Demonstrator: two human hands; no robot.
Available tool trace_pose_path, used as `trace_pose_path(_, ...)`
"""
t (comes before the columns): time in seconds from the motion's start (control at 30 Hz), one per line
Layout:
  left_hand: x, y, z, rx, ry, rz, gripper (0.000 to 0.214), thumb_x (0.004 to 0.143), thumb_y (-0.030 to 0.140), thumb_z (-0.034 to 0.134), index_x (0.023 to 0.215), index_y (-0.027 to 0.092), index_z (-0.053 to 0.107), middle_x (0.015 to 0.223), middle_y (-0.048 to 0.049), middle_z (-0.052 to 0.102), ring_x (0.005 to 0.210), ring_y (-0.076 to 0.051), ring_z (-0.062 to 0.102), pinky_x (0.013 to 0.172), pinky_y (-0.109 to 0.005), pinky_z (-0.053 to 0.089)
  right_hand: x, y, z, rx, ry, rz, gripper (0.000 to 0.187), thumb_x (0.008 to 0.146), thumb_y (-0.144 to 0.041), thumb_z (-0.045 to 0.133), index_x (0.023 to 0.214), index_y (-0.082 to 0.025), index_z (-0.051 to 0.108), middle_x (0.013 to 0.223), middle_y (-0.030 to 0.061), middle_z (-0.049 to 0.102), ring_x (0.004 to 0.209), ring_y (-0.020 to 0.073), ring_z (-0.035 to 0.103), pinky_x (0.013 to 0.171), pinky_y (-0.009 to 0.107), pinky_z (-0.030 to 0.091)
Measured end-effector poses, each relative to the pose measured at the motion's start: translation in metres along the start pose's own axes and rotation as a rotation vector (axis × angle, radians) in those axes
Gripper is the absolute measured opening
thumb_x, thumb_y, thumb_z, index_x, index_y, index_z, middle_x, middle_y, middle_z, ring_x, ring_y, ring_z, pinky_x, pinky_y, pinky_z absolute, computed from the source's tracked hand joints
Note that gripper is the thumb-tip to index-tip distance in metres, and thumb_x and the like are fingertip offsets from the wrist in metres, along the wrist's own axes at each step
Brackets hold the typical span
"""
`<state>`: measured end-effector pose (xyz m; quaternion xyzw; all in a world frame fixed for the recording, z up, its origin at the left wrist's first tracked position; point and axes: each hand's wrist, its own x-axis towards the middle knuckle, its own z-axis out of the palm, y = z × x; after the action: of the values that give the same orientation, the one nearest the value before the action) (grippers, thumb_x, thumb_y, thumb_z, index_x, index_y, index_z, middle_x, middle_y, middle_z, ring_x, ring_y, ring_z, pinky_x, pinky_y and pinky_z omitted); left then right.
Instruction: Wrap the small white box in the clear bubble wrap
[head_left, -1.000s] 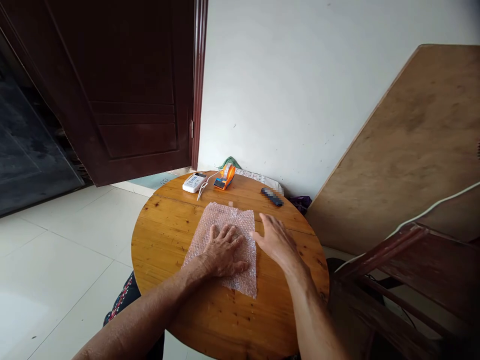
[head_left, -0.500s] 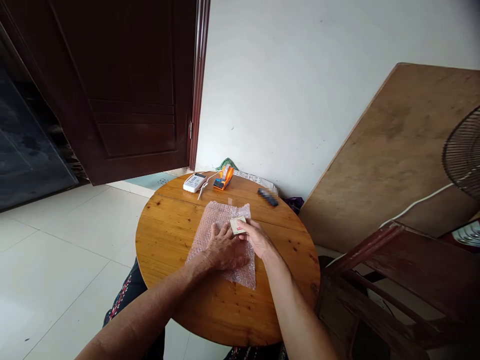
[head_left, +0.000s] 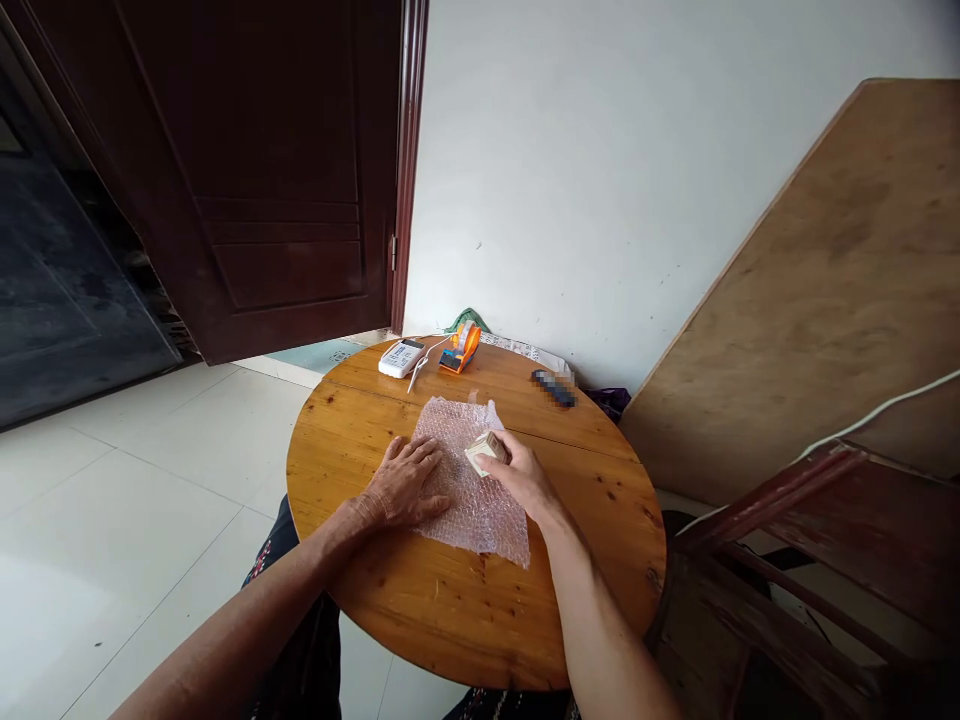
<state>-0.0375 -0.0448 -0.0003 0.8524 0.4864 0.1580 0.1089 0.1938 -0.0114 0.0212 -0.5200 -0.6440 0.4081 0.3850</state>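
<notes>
A sheet of bubble wrap [head_left: 469, 495] lies flat on the round wooden table [head_left: 450, 610]. My left hand [head_left: 401, 485] rests palm down on the sheet's left edge, fingers spread. My right hand [head_left: 521, 475] pinches a small pale box [head_left: 482, 452] and holds it on the right half of the sheet.
At the table's far edge sit a white device [head_left: 401, 357] with a cable, an orange tape dispenser [head_left: 459, 352] and a small dark bar [head_left: 553, 387]. A dark door [head_left: 262, 180] stands left. A wooden board [head_left: 832, 290] leans on the wall at right, near a dark wooden chair [head_left: 795, 560].
My right hand brought a small box onto the bubble wrap. My left hand slid from the sheet's middle to its left edge.
</notes>
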Motion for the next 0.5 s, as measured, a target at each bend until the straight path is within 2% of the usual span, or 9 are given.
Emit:
trace_pose_path(0.07,-0.0024,-0.0009,0.0032,-0.008,0.022,0.007,0.073,0.086,0.059,0.063,0.145,0.018,0.05,0.158,-0.0143,0.042,0.149,-0.034,0.032,0.123,-0.058,0.017,-0.004,-0.0003,0.0037,-0.195,-0.035,-0.104,0.052,0.07,-0.034,0.07,0.119,-0.019,0.063,0.106,0.0057,0.07,0.094,0.0224,0.065,0.088,0.037,0.051)
trace_pose_path(0.17,-0.002,0.0004,0.0043,-0.016,0.022,-0.004,0.074,0.085,0.06,0.064,0.144,0.018,0.05,0.158,-0.0139,0.042,0.149,-0.034,0.032,0.123,-0.059,0.017,-0.0098,-0.001,0.0057,-0.333,-0.093,-0.147,0.065,0.068,-0.024,0.07,0.131,-0.018,0.058,0.126,0.0102,0.065,0.112,0.025,0.062,0.101,0.04,0.046)
trace_pose_path(0.33,-0.0021,0.0001,0.0034,-0.019,0.026,0.007,0.075,0.085,0.064,0.062,0.144,0.017,0.051,0.158,-0.0145,0.042,0.148,-0.035,0.033,0.123,-0.059,0.018,-0.0099,0.005,0.0011,-0.349,-0.15,-0.131,0.054,0.074,-0.019,0.063,0.128,-0.019,0.06,0.115,0.0081,0.07,0.102,0.0229,0.066,0.093,0.036,0.05)
trace_pose_path(0.5,-0.0026,0.0017,0.0021,-0.033,0.027,0.003,0.074,0.084,0.06,0.066,0.143,0.017,0.052,0.157,-0.0153,0.043,0.148,-0.036,0.033,0.122,-0.061,0.019,-0.0079,0.0071,0.0003,-0.317,-0.181,-0.196,0.053,0.073,-0.018,0.066,0.126,-0.022,0.063,0.117,0.0064,0.071,0.107,0.0238,0.065,0.097,0.037,0.049)
